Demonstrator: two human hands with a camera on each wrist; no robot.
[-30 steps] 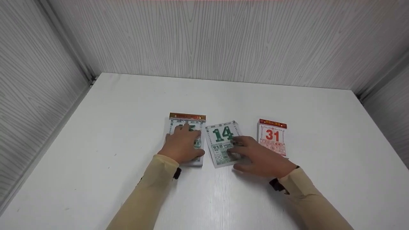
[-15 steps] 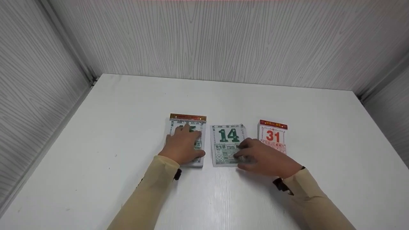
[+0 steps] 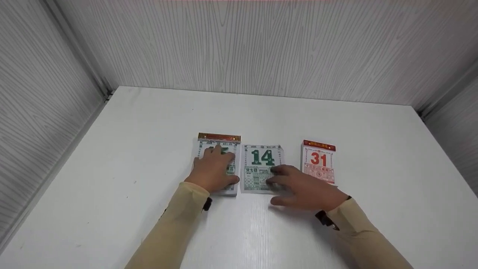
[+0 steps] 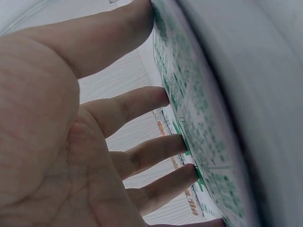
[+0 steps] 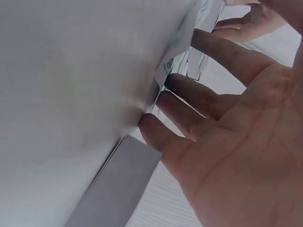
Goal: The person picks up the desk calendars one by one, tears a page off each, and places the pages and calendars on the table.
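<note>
Three tear-off calendar pads lie in a row on the white table (image 3: pixel 149 123). My left hand (image 3: pixel 214 168) lies flat on the left pad (image 3: pixel 219 144), a green-print one with a gold and red top strip; its straight fingers (image 4: pixel 142 156) press the printed page (image 4: pixel 199 123). My right hand (image 3: pixel 298 186) rests straight fingers on the lower right part of the middle pad (image 3: pixel 261 158), which shows a green 14. In the right wrist view those fingers (image 5: pixel 189 109) touch the sheet edges (image 5: pixel 182 52). The right pad (image 3: pixel 318 158), with a red 31, lies untouched.
Grey wood-grain walls (image 3: pixel 261 48) close the table in at the back and on both sides. Bare white tabletop stretches around the pads, in front and behind. Beige sleeves (image 3: pixel 175 224) cover both forearms.
My right hand has turned the 14 pad from tilted to straight and slid it left, close beside the left pad. The left hand has stayed put.
</note>
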